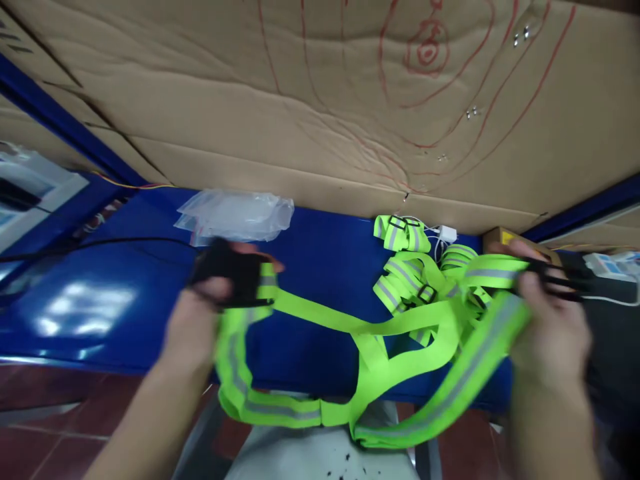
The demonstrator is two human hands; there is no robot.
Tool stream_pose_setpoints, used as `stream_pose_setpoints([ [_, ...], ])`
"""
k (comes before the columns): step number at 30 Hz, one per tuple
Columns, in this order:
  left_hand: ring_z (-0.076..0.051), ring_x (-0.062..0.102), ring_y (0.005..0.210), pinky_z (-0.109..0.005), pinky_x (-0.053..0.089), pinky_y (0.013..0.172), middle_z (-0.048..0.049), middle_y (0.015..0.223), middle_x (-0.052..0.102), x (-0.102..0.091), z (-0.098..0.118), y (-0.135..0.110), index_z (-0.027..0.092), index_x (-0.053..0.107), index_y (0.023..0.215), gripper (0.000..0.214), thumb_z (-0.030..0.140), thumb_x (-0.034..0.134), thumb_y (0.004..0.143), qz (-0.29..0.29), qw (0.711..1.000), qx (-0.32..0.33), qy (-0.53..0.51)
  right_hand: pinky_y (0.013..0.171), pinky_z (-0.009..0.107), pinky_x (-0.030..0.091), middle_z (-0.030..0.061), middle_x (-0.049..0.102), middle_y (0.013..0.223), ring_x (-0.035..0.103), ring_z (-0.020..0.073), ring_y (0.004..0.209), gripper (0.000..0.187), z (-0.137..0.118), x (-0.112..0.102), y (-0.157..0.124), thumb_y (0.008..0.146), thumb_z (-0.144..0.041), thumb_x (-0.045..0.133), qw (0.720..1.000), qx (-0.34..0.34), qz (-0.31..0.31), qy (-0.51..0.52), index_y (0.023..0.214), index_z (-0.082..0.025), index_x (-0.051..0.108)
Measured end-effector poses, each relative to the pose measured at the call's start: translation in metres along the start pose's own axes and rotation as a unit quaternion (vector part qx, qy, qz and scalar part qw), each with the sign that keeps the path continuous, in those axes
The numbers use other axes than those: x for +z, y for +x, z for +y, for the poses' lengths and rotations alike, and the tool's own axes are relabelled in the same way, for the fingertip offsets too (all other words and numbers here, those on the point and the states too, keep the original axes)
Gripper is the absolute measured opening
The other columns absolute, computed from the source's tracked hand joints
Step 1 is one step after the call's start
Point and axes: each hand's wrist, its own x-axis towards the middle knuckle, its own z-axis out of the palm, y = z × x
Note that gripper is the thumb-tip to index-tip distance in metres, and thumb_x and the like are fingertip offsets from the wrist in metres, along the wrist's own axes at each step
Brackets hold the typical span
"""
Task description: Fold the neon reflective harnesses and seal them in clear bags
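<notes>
A neon-green reflective harness [283,410] with grey stripes is stretched between my two hands above the front edge of the table. My left hand [195,323] is closed around its left end, where a flat black piece [235,273] covers part of the strap. At the right end, my right hand [550,333] grips the strap beside a black buckle or clip [560,277], blurred by motion. The straps between hang in loops and meet at a joint in the middle. More folded reflective harnesses [407,273] lie behind it, partly hidden by the held one.
Clear plastic bags [240,215] lie at the back of the blue table [315,247]. A white plug adapter [447,233] with a cable sits by the folded harnesses. Cardboard [300,120] walls the back. Below the front edge is a pale stool seat [300,453].
</notes>
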Motion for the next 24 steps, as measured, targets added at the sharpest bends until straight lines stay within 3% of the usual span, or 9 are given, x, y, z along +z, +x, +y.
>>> stream_pose_setpoints([
  [2,-0.024,0.069,0.107,-0.033,0.057,0.089,-0.0070,0.114,0.076,0.029,-0.019,0.020,0.021,0.067,0.108,0.037,0.044,0.082,0.084,-0.063,0.997,0.028,0.020,0.108,0.056,0.050,0.0150,0.058,0.147,0.059,0.0346,0.134,0.057,-0.018,0.025,0.011,0.101,-0.014,0.044,1.000,0.006,0.031,-0.001,0.158,-0.023,0.042],
  [4,-0.024,0.066,0.115,-0.034,0.053,0.095,-0.0122,0.131,0.070,0.053,-0.038,0.038,0.019,0.065,0.112,0.030,0.039,0.073,0.092,-0.180,0.979,0.062,0.078,0.113,0.056,0.048,0.0118,0.058,0.148,0.056,0.0322,0.136,0.074,-0.038,0.054,0.019,0.090,-0.003,0.043,0.997,-0.067,-0.048,0.002,0.160,-0.025,0.038],
  [6,-0.021,0.068,0.101,-0.032,0.052,0.091,-0.0100,0.111,0.074,0.067,-0.054,0.049,0.017,0.064,0.111,0.031,0.040,0.071,0.093,-0.261,0.959,0.048,0.098,0.109,0.050,0.052,0.0144,0.059,0.143,0.058,0.0303,0.131,0.082,-0.054,0.081,0.021,0.082,0.003,0.043,0.991,-0.079,-0.110,0.008,0.160,-0.020,0.039],
  [9,-0.015,0.061,0.078,-0.025,0.047,0.074,-0.0016,0.083,0.066,0.074,-0.069,0.050,0.015,0.067,0.089,0.030,0.045,0.073,0.089,-0.333,0.933,-0.008,0.136,0.102,0.051,0.055,0.0177,0.061,0.133,0.061,0.0324,0.118,0.082,-0.061,0.108,0.012,0.080,0.005,0.043,0.984,-0.098,-0.143,-0.045,0.158,-0.018,0.043],
  [11,-0.013,0.053,0.070,-0.023,0.041,0.065,0.0014,0.074,0.059,0.073,-0.075,0.046,0.014,0.066,0.080,0.035,0.048,0.068,0.092,-0.351,0.923,-0.060,0.145,0.102,0.052,0.054,0.0179,0.060,0.131,0.060,0.0326,0.115,0.083,-0.058,0.116,0.001,0.081,0.004,0.044,0.981,-0.110,-0.154,-0.049,0.161,-0.018,0.039],
  [15,-0.011,0.045,0.067,-0.023,0.036,0.062,0.0037,0.073,0.052,0.069,-0.084,0.039,0.014,0.065,0.088,0.040,0.053,0.059,0.095,-0.346,0.922,-0.139,0.101,0.097,0.053,0.054,0.0184,0.056,0.132,0.058,0.0335,0.112,0.084,-0.055,0.121,-0.013,0.087,0.000,0.047,0.980,-0.115,-0.159,-0.033,0.166,-0.020,0.025],
  [24,-0.010,0.040,0.066,-0.024,0.029,0.058,0.0047,0.071,0.046,0.070,-0.079,0.036,0.015,0.061,0.085,0.045,0.058,0.057,0.096,-0.353,0.915,-0.150,0.123,0.105,0.051,0.051,0.0134,0.051,0.132,0.053,0.0313,0.123,0.087,-0.057,0.119,-0.010,0.089,0.002,0.043,0.991,-0.072,-0.111,0.024,0.167,-0.032,0.022],
])
